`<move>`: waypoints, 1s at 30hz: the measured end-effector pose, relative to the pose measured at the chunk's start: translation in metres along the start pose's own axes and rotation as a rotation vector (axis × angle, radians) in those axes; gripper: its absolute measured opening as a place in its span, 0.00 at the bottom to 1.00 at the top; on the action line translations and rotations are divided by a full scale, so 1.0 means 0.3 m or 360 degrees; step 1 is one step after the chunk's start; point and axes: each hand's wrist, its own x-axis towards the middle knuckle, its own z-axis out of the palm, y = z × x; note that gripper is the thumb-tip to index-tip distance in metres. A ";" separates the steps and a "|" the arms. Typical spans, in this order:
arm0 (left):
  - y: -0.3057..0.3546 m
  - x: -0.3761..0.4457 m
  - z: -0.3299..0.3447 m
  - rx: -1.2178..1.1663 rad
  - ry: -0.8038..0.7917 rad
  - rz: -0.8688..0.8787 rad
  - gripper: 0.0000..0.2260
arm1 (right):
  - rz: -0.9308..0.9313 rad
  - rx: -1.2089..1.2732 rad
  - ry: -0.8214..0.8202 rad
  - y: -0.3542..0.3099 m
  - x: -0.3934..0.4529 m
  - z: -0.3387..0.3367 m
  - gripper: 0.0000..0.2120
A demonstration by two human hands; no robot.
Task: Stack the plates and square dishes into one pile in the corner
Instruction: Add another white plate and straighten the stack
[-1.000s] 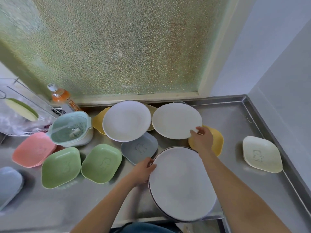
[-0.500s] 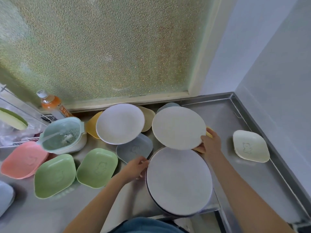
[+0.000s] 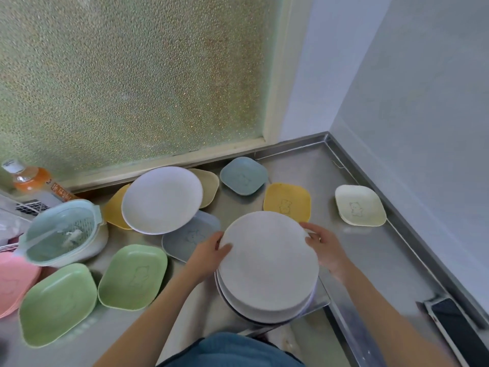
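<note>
Both hands on the top white plate (image 3: 268, 260), which sits on a short stack of round plates (image 3: 264, 312) at the near edge of the steel counter (image 3: 370, 250). Left hand (image 3: 209, 254) grips the plate's left rim, fingers curled over the edge; right hand (image 3: 324, 247) grips the right rim, thumb on top, fingers wrapped under. Second white plate (image 3: 162, 200) lies further back left, resting on top of a yellow square dish (image 3: 115, 207), a beige dish (image 3: 210, 185) and a grey square dish (image 3: 191, 235). Blue-grey square dish (image 3: 243, 175) sits near the window frame, a yellow dish with a bear outline (image 3: 287, 202) just behind the held plate, cream square dish (image 3: 360, 205) off right beside the counter's raised edge. Two green square dishes (image 3: 133, 275) (image 3: 57, 304) side by side front left, pink dish (image 3: 13, 283) at the left border. Mint colander bowl (image 3: 63, 234) behind the green ones, orange drink bottle (image 3: 30, 178) against the frosted window (image 3: 132, 75). Back right corner of the counter holds no pile yet.
</note>
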 end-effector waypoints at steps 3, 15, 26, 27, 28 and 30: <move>-0.013 -0.011 0.014 0.0224 0.0013 0.0091 0.16 | -0.0159 -0.0342 0.0168 0.012 -0.009 0.021 0.18; -0.030 -0.006 0.025 0.0725 0.0119 0.0156 0.20 | -0.0548 -0.0991 0.0441 0.101 -0.035 0.118 0.17; -0.025 0.010 0.040 0.0491 0.0081 0.0080 0.16 | -0.0493 -0.1328 0.0613 0.112 -0.037 0.132 0.17; -0.025 0.008 0.039 0.0472 0.0077 0.0077 0.16 | -0.0470 -0.1354 0.0602 0.115 -0.035 0.134 0.18; -0.028 0.008 0.040 0.0444 0.0075 0.0080 0.15 | -0.0450 -0.1364 0.0578 0.116 -0.033 0.136 0.18; -0.030 0.007 0.035 0.0409 0.0058 0.0086 0.16 | -0.0411 -0.1352 0.0529 0.114 -0.029 0.136 0.18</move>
